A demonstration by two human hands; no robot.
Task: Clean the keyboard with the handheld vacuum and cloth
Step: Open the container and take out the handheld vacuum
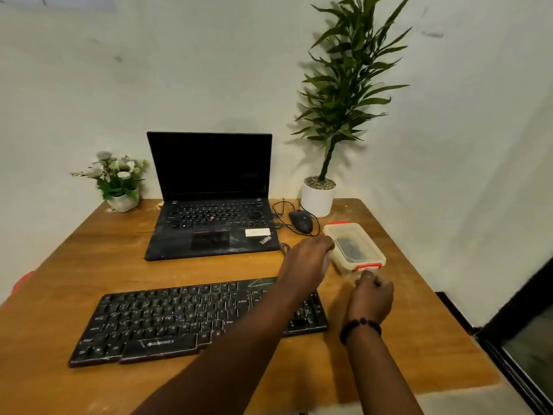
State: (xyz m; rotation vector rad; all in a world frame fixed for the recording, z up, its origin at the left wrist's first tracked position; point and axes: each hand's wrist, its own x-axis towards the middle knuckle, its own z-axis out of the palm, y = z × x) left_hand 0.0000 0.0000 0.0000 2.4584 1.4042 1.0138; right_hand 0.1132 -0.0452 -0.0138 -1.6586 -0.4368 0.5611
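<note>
Both forearms reach in from the near edge of the table (89, 265). On the right wrist sits a bead bracelet (360, 327). The right hand (371, 295) is curled, its fingertips pinching the red clip (368, 266) on the near end of the box (353, 247). The left hand (308, 262) crosses over the keyboard (179, 319) and rests against the box's left side, fingers bent round it; whether it grips firmly I cannot tell. Something dark shows through the box's cloudy lid. The keyboard lies flat near the front of the table, just left of the box. Behind it stands an open laptop (209, 193), screen dark, with a mouse (300, 221) and its cable to the right. A tall plant (338, 94) and small flowers (116, 178) stand at the back corners.
</note>
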